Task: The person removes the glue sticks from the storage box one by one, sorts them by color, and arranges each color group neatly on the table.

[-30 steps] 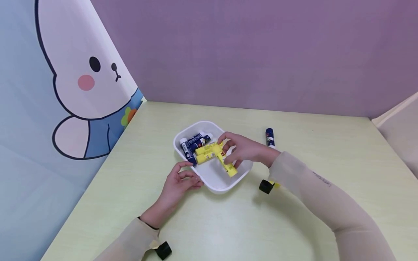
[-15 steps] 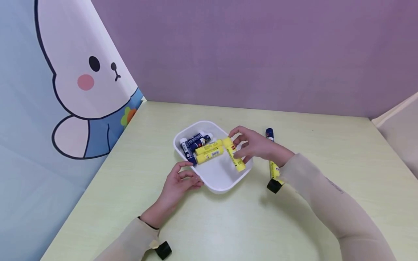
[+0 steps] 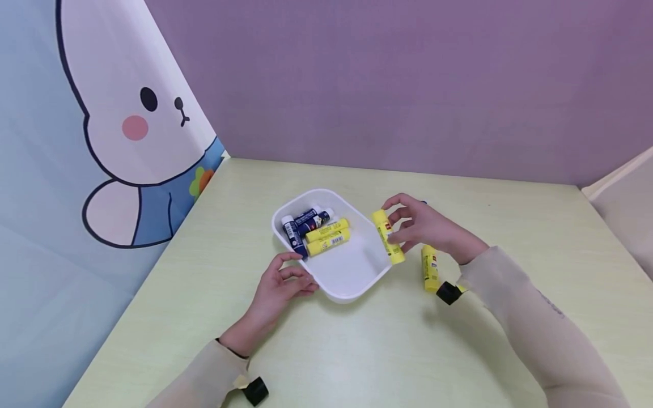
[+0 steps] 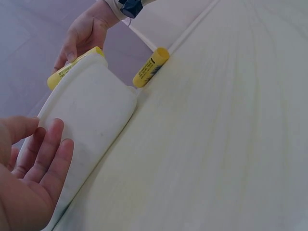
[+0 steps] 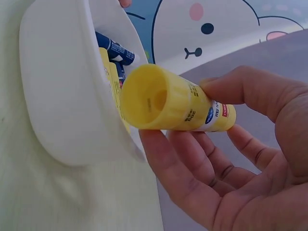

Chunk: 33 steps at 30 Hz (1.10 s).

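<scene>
My right hand (image 3: 423, 224) pinches a yellow glue stick (image 3: 389, 237) between thumb and fingers, over the right rim of the white plastic bin (image 3: 352, 288). In the right wrist view, one round hollow end of this glue stick (image 5: 154, 101) faces the camera. Fingers relaxed, my left hand (image 3: 278, 289) rests at the bin's near left side, one fingertip right at the rim. Inside the bin, two yellow glue sticks (image 3: 329, 242) lie side by side, next to several navy ones with white ends (image 3: 293, 235).
On the table (image 3: 326, 351), right of the bin, lies another yellow glue stick (image 3: 430, 269). Only the tip of a navy one (image 3: 424, 202) shows behind my right hand. A purple panel (image 3: 388, 85) closes off the back; a rabbit-print sheet (image 3: 127, 141) hangs at left.
My right hand has carried the yellow glue stick rightward from inside the bin to its right rim. The left hand and the bin have stayed in place.
</scene>
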Available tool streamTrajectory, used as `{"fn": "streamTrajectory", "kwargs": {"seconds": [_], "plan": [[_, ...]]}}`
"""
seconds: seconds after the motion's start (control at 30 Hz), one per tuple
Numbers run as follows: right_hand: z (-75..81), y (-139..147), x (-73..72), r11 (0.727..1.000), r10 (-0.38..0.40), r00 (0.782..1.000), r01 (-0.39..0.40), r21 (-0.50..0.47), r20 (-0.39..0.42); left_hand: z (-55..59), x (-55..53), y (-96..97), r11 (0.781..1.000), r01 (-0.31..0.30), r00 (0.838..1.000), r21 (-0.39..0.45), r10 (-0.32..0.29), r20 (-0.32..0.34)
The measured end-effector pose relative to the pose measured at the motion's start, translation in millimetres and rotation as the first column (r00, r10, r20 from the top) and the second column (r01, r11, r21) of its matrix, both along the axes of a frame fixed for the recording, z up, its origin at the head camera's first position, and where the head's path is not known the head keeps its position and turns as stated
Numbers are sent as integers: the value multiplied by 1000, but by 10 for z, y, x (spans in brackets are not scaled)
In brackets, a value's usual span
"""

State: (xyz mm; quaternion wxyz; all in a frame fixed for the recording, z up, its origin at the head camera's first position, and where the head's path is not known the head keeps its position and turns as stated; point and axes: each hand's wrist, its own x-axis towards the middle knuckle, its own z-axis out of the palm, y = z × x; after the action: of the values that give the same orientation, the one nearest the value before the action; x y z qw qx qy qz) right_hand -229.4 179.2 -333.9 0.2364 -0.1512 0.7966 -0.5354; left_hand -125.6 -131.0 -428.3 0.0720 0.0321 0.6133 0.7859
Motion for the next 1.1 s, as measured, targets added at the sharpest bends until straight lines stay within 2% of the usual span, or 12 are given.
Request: {"fn": "streamTrajectory", "kwargs": {"seconds": [0.27,0.67,1.1], "plan": [[-16,254,48,999,-53,998,53,0,-36,-2,-10,5,1000,-8,1000,0,8,2],[-129,612,86,993,-114,993,114,-34,-3,-17,-11,14,1000,-22,1000,-6,22,18],[-208,896,159,984,-172,985,173,44,-23,-2,-5,15,1000,-18,1000,-11,18,22]]}}
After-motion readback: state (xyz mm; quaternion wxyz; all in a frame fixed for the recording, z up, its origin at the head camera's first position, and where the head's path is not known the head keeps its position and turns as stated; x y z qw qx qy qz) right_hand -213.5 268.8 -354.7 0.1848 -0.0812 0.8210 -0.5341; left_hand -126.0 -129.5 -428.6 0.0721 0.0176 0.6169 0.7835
